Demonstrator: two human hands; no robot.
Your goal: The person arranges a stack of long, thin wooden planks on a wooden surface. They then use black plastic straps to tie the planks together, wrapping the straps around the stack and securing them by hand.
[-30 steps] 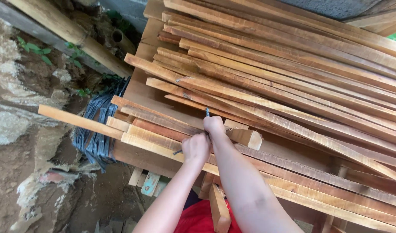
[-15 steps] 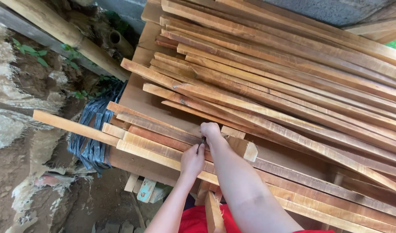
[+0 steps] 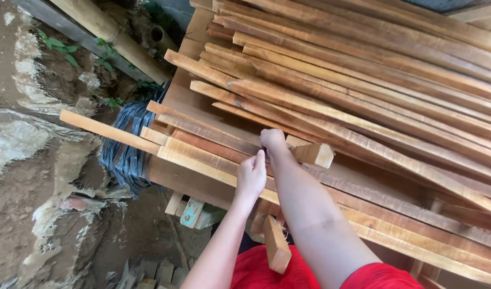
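A big pile of long reddish-brown wooden slats (image 3: 363,101) lies across a wooden board (image 3: 197,182). My right hand (image 3: 272,140) is curled into a fist on top of the nearest slats, beside a short pale wood block (image 3: 312,153). My left hand (image 3: 251,176) sits just below it, its fingers folded over the edge of the front slat (image 3: 197,160) and its thumb pointing up towards the right hand. The two hands almost touch. Anything inside the right fist is hidden.
One thin slat (image 3: 106,131) sticks out far to the left over a dirt floor (image 3: 31,203). A bundle of dark blue-black strapping (image 3: 125,155) hangs under the slat ends. Bamboo poles (image 3: 111,37) lie at the upper left. Short offcuts (image 3: 275,243) stand below the board.
The thin blue tip that showed above my right hand a second ago is out of sight. My left hand has moved up closer to the right hand.
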